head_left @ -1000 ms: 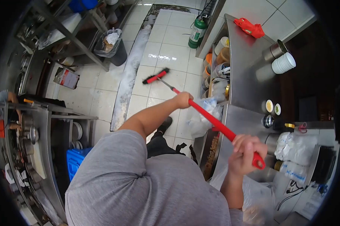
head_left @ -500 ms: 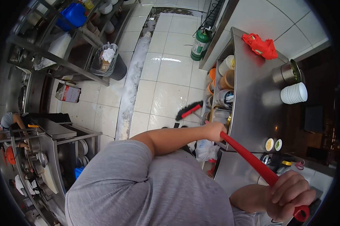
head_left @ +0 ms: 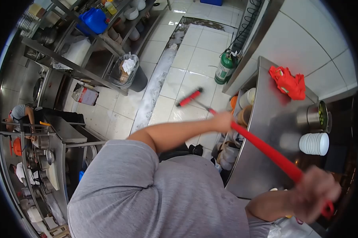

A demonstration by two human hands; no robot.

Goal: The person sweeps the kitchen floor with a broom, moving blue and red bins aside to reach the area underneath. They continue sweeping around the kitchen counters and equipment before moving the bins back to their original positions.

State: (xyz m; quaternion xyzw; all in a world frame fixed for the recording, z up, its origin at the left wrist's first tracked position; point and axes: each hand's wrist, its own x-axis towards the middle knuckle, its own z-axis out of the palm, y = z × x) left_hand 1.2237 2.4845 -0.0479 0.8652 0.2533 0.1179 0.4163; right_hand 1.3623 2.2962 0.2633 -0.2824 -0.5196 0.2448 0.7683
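A long broom with a red handle [head_left: 266, 152] slants across the view from lower right to upper left. Its red and black head [head_left: 190, 97] is on the wet, white-tiled floor [head_left: 155, 113]. My left hand [head_left: 223, 121] is closed round the shaft at the upper end of the red part. Near the hanging-loop end, at the lower right, my right hand [head_left: 315, 194] wraps round the handle, blurred by motion. Suds lie along a channel [head_left: 159, 79] in the floor, left of the broom head.
A steel counter [head_left: 266, 119] on the right holds a red bag [head_left: 288, 82] and stacked white bowls [head_left: 313, 143]. A green extinguisher [head_left: 226, 66] stands behind. Left are a lined bin [head_left: 136, 77], shelving [head_left: 68, 59] and a co-worker [head_left: 20, 113].
The broom head has moved up and left, away from the counter's shelves. The view has shifted, and both hands still hold the handle.
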